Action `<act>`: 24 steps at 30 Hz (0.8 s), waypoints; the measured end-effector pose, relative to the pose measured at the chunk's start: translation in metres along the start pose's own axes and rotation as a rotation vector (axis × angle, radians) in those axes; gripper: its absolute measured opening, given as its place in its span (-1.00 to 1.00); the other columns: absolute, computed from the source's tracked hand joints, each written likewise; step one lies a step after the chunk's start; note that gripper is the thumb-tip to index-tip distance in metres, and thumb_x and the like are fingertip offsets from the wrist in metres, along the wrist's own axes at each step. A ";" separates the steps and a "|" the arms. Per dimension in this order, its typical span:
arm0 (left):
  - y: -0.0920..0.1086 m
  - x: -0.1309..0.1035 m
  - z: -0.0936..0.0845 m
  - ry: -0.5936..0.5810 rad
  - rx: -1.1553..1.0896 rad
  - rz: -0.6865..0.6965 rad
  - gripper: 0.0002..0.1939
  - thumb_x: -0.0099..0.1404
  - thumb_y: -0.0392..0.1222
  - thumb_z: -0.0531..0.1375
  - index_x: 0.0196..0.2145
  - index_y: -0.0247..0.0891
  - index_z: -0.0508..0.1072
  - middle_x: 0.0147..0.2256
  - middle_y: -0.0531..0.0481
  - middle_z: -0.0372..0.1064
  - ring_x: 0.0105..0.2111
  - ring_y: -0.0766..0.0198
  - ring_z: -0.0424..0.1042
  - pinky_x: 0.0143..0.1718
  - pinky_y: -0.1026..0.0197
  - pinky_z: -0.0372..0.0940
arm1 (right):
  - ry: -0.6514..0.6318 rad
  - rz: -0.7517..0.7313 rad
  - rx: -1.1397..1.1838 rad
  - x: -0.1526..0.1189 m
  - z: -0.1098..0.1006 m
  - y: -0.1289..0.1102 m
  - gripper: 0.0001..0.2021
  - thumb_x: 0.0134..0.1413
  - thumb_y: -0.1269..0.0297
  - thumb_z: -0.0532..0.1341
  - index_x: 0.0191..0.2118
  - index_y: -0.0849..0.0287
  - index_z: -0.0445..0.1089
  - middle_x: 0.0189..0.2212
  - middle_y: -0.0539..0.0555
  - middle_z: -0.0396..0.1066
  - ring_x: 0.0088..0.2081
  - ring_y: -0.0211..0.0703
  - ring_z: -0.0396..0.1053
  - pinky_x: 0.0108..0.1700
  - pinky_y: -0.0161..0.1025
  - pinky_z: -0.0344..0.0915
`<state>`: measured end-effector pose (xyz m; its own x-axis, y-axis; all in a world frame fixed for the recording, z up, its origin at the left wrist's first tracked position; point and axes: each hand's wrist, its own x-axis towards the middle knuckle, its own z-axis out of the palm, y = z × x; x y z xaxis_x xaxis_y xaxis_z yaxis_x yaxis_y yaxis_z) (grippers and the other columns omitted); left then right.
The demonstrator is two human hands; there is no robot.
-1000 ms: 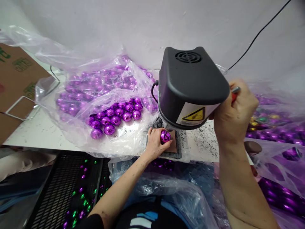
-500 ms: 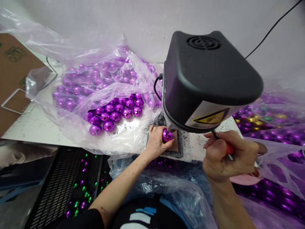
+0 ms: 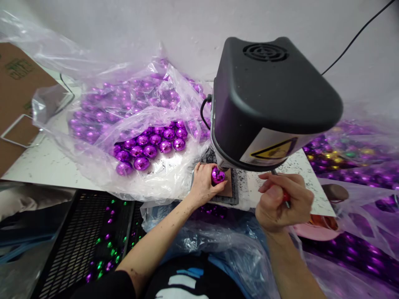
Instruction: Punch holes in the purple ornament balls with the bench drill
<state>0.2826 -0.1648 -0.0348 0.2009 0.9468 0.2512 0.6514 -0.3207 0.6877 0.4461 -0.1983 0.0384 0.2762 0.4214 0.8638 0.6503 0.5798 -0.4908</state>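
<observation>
My left hand [image 3: 203, 185] grips a shiny purple faceted ball [image 3: 218, 175] between thumb and fingers. It holds the ball on a brown board [image 3: 230, 187], directly under the head of a bench drill press [image 3: 274, 91]. The press has a black vented housing with a yellow warning label. The housing hides most of the tool tip above the ball. To the right, my right hand [image 3: 283, 203] is closed around a lever handle [image 3: 286, 197] of the press; a red part and a metal end show between the fingers.
Many purple balls [image 3: 150, 151] spill from a clear plastic bag [image 3: 174, 174] on the white table [image 3: 40, 166]. Dark shavings dot the tabletop. A cardboard box [image 3: 18, 91] stands left, a black crate [image 3: 71, 232] below. More bagged balls and a pink container [image 3: 318, 231] are at right.
My right hand has moved left with the lever handle, uncovering more of the pink container. My left hand keeps the ball in the same place under the press.
</observation>
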 end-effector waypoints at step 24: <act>0.004 -0.042 -0.022 0.011 -0.136 0.112 -0.52 0.26 -0.07 0.31 0.06 -0.20 0.26 -0.06 -0.11 0.39 -0.02 0.05 0.36 0.19 -0.12 0.13 | -0.098 0.124 0.016 0.126 0.031 -0.009 -0.52 0.28 -0.06 0.04 -0.47 0.29 0.23 -0.65 -0.09 0.03 -0.59 -0.53 0.05 -0.48 -0.43 -0.05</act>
<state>0.2607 -0.2063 -0.0273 0.2583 0.9049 0.3384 0.5201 -0.4254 0.7406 0.4534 -0.1291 0.1478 0.2826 0.5562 0.7815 0.6042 0.5296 -0.5954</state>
